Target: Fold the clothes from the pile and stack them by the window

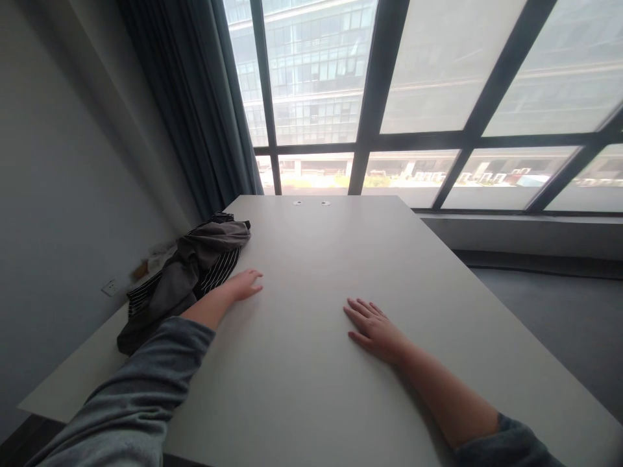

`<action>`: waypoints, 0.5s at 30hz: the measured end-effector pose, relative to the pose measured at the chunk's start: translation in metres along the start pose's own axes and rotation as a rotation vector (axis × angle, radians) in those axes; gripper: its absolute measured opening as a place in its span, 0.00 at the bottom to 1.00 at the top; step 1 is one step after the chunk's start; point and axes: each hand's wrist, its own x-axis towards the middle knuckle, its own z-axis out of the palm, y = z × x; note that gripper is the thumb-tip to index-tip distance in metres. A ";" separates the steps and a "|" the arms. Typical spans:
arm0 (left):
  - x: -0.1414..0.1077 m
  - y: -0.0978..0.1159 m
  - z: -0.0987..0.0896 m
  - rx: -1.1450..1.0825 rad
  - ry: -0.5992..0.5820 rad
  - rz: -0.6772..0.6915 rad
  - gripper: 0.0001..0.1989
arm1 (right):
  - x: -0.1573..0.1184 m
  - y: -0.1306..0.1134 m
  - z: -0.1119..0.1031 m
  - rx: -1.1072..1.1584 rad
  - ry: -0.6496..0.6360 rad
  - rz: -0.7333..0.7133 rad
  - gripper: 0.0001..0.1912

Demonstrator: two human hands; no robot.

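**A:** So what step is this even? Both hands look idle to me.

**B:** Same read. My guess is a pause with nothing in grip. The right hand is palm down on the table, fingers loosely spread, holding zip.

**A:** And the left hand?

**B:** Empty too. Fingers a bit bent but parted, no hold on anything. Can't tell if the tips actually touch the table.

**A:** Where's the cloth?

**B:** Left side of the table, heaped near the wall. The left forearm crosses in front of part of it. Whether they touch, no idea.

**A:** Ok, say you wanted to grab it, what would that take?

**B:** Imo the left hand would have to swing toward the wall and close on an edge. The right would have to reach across past the left one.

**A:** And how does it look?

**B:** Plain dark grey on top, black with thin white stripes poking out around it. Rumpled, longish, probably soft and floppy. Can't tell if it's one garment or two.
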 end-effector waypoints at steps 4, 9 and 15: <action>0.009 -0.040 -0.025 0.052 0.101 -0.224 0.31 | 0.000 0.001 0.000 0.011 -0.007 0.002 0.36; 0.005 -0.079 -0.045 0.143 0.236 -0.494 0.30 | -0.001 0.003 0.002 0.038 0.020 -0.003 0.35; -0.006 -0.106 -0.035 0.258 0.356 -0.708 0.25 | -0.001 0.003 0.005 0.075 0.066 -0.016 0.32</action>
